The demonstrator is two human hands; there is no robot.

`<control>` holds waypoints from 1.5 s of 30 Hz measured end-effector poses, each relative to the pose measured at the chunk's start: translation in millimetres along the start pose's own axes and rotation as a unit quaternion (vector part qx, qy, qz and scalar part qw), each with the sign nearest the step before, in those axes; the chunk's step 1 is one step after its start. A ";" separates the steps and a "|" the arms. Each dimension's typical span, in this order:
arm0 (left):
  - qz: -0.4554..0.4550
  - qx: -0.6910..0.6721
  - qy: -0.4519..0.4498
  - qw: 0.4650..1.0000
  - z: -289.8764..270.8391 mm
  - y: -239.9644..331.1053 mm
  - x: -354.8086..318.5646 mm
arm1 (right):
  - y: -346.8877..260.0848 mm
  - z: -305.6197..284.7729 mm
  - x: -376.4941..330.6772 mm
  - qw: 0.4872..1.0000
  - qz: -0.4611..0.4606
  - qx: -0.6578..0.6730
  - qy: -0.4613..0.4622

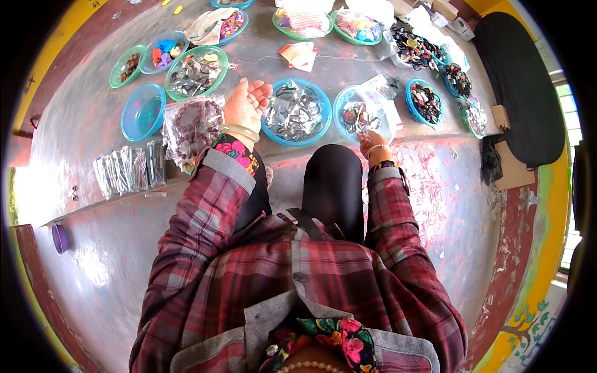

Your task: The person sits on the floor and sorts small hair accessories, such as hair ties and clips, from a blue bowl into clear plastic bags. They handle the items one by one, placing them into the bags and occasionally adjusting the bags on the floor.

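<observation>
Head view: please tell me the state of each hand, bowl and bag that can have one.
Left hand: open, palm up, empty.
Right hand: fingers pinched on a small item, too small to identify.
Empty blue plastic bowl: upright, nothing inside.
Blue plastic bowl of dark pieces: filled.
Clear plastic bag of brown beads: lying flat, full.

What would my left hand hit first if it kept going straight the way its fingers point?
Probably the round blue plastic bowl of dark metal pieces: the open left hand points toward its near-left rim, though depth is unclear.
</observation>
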State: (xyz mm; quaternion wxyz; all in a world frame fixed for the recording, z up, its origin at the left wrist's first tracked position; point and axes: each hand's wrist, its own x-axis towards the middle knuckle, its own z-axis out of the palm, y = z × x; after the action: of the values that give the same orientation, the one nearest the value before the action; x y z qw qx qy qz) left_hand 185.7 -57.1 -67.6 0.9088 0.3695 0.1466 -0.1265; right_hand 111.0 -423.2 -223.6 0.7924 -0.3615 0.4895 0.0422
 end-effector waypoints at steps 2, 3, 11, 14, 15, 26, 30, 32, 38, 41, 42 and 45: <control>-0.005 -0.010 -0.005 1.000 -3.7 -3.2 5.4 | 4.2 13.2 12.3 0.994 -0.041 -0.105 -0.012; 0.014 -0.007 0.011 1.000 -17.3 1.0 4.5 | 7.8 58.8 -32.6 0.986 -0.065 -0.144 -0.050; 0.037 -0.012 0.087 0.995 -5.0 -0.5 7.0 | 11.6 207.5 -89.6 0.598 -0.313 -0.693 -0.254; 0.043 -0.012 0.091 0.995 -3.1 -1.4 5.6 | 45.7 243.9 -79.0 0.307 -0.395 -0.834 -0.233; 0.050 -0.016 0.092 0.994 -5.6 -3.1 7.4 | 59.8 249.6 -71.1 0.290 -0.378 -0.852 -0.219; 0.039 -0.017 0.091 0.995 -1.1 2.5 1.7 | 117.2 255.3 -71.0 0.288 -0.323 -0.897 -0.086; 0.040 -0.014 0.094 0.995 -1.5 3.5 1.2 | 119.2 252.9 -65.8 0.262 -0.363 -0.886 -0.121; 0.044 -0.015 0.098 0.994 -3.4 4.0 0.9 | 116.8 252.7 -72.9 0.251 -0.366 -0.885 -0.142; 0.041 -0.011 0.090 0.995 -3.1 1.2 1.8 | 122.5 242.8 -60.3 0.322 -0.403 -0.851 -0.097; 0.042 -0.010 0.096 0.994 -7.5 1.1 4.7 | 124.4 244.7 -64.0 0.319 -0.408 -0.849 -0.105; 0.044 -0.013 0.097 0.994 -8.5 1.8 4.9 | 124.4 245.5 -67.3 0.321 -0.405 -0.850 -0.101; 0.044 -0.022 0.106 0.993 -9.4 3.7 4.4 | 111.1 248.8 -80.8 0.339 -0.422 -0.838 -0.070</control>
State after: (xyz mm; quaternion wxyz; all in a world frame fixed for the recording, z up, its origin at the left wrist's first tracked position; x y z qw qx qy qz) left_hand 189.4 -48.3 -73.3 0.9009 0.3666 0.2283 -0.0428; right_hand 207.9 -165.5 -152.9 0.0180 -0.9901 -0.0777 0.1158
